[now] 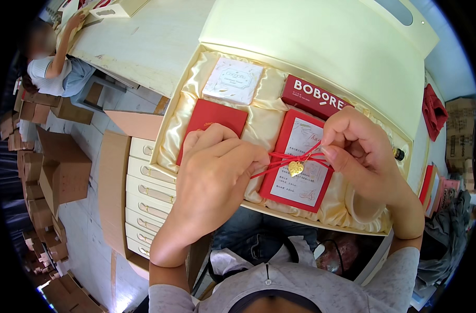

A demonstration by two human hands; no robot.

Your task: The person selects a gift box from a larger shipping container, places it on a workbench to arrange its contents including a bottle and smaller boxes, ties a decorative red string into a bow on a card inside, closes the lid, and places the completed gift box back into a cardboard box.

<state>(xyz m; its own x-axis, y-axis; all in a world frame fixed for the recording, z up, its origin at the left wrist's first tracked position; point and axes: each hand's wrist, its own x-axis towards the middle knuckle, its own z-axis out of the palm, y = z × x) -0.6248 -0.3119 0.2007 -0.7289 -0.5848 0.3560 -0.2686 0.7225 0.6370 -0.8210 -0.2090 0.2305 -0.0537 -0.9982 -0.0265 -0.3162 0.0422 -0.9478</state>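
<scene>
A cream gift box [300, 225], lined with pale gold satin, lies open before me. Between both hands runs a red cord [287, 157], looped over a red-bordered printed card [296, 133]; a gold heart charm [296, 168] hangs from it. My left hand [218, 168] pinches the cord's left side, above a red packet [218, 117] that it partly covers. My right hand [357, 152] pinches the cord's right side between thumb and forefinger. Behind the card are a white soap box [233, 81] and a dark red box [316, 96].
A cardboard carton [114, 195] of stacked cream boxes [148, 191] stands at my left. Across the table [144, 43], a co-worker [54, 66] sits by another cream box [116, 9]. A red cloth [434, 111] and cartons [461, 129] are at the right.
</scene>
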